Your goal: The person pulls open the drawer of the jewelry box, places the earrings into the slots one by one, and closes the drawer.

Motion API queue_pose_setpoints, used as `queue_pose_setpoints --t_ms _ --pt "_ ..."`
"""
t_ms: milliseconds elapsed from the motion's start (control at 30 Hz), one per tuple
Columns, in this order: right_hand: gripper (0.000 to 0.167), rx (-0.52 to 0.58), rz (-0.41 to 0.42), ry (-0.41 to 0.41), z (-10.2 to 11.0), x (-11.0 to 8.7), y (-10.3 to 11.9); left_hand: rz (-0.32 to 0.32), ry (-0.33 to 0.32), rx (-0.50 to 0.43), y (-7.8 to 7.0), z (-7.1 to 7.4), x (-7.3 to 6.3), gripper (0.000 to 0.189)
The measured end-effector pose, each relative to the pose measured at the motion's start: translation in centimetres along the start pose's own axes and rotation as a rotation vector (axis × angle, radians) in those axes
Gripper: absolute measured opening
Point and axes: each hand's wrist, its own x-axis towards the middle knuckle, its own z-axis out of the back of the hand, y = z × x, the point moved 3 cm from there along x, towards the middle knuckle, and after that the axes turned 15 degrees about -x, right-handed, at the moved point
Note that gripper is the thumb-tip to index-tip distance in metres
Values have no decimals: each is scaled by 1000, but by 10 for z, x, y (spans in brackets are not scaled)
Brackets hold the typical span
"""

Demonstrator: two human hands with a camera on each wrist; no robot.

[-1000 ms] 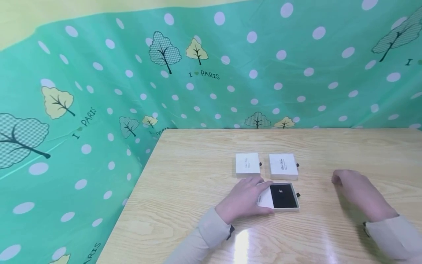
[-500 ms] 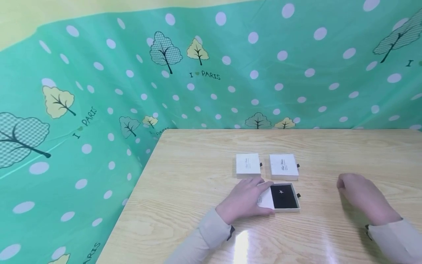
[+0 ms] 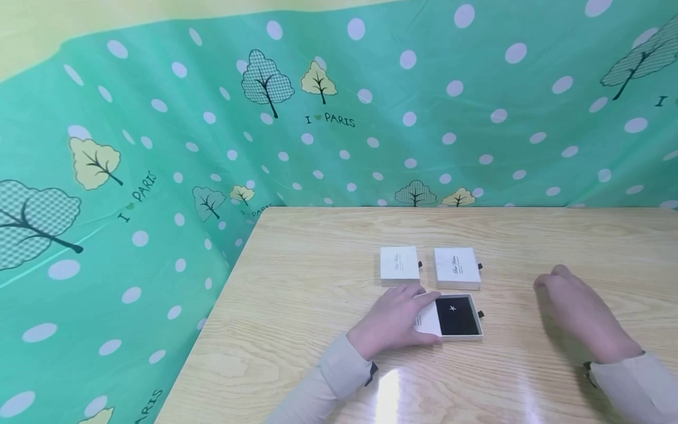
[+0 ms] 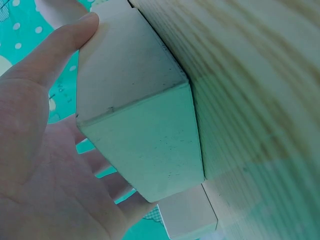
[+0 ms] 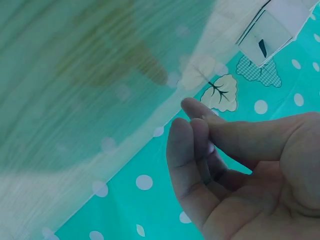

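Observation:
My left hand grips a small white drawer-style jewelry box, thumb on the near side and fingers across the far side. Its drawer is pulled out to the right, baring a black pad with a tiny silver star-shaped piece. From the left wrist view, the closed end of the box faces the palm, its side on the table. Off to the right, my right hand hovers above the table. In the right wrist view its thumb and fingertips meet around a tiny pale speck, too small to identify.
Two more white boxes, a left one and a right one, lie behind the held box, each with a black pull tab on its right. The wooden table ends at a green dotted cloth at the back and left.
My right hand drew slightly back to the right, then came forward and left again, its wrist turning a little. The left hand and the drawer box have stayed in place.

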Motion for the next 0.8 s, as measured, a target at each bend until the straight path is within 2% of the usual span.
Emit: queue_pose_setpoints --t_ms 133,300,367,533,800 --pt "32 13 -13 -4 4 1 2 -3 0 0 -1 1 0 83" --pt "22 46 -44 -11 6 3 5 -3 -1 -3 -2 2 0 83" --pt "18 61 -49 -43 7 3 6 -2 0 0 -2 3 0 83" --pt "16 62 -37 -132 11 3 11 -3 -3 9 -1 2 0 84" --pt "13 41 18 -163 15 4 19 0 2 5 -1 1 1 85"
